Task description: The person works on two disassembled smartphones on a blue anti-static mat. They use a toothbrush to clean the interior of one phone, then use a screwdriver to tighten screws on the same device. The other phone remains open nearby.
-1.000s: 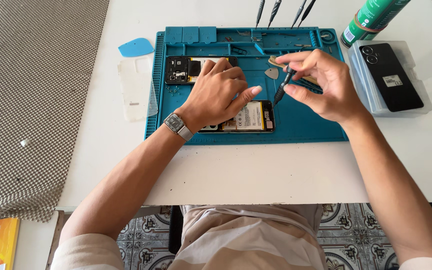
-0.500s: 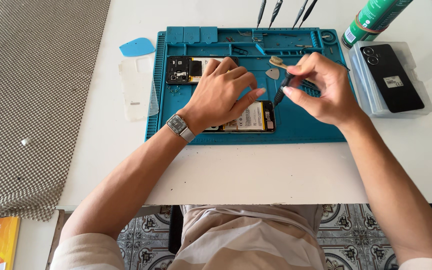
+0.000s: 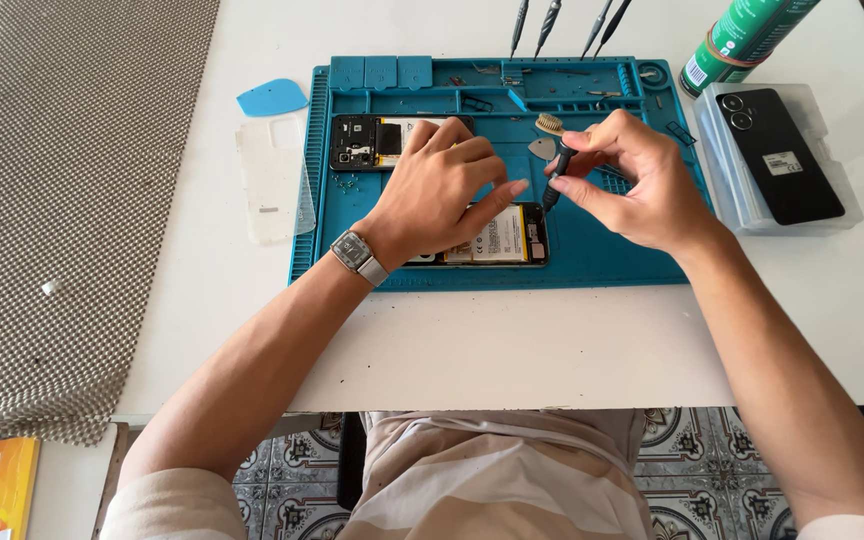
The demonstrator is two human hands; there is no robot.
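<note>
At the centre of the frame the left hand point(image 3: 442, 185) lies flat over an opened smartphone with its back cover off and battery exposed point(image 3: 497, 238), fingers spread and pressing down on it — not closed round anything. The phone rests on a teal silicone repair mat with small moulded compartments point(image 3: 612, 255), which sits on the white counter point(image 3: 512, 340). A silver wristwatch point(image 3: 357, 255) shows on the left wrist.

Just right of centre, the right hand point(image 3: 642, 180) has its grip closed on a slim dark screwdriver point(image 3: 555, 178), pinched between thumb and fingertips, the tip pointing down toward the phone's upper right corner. A small brush with pale bristles point(image 3: 549, 124) lies on the mat just above the tool.

A second opened phone body point(image 3: 372, 141) lies on the mat left of centre — partly behind the left hand. At the upper right, a black phone point(image 3: 777, 150) rests on a clear plastic tray point(image 3: 842, 215), beside a green cylindrical can point(image 3: 742, 35). A blue plastic pick point(image 3: 270, 98) lies in the upper left.
</note>
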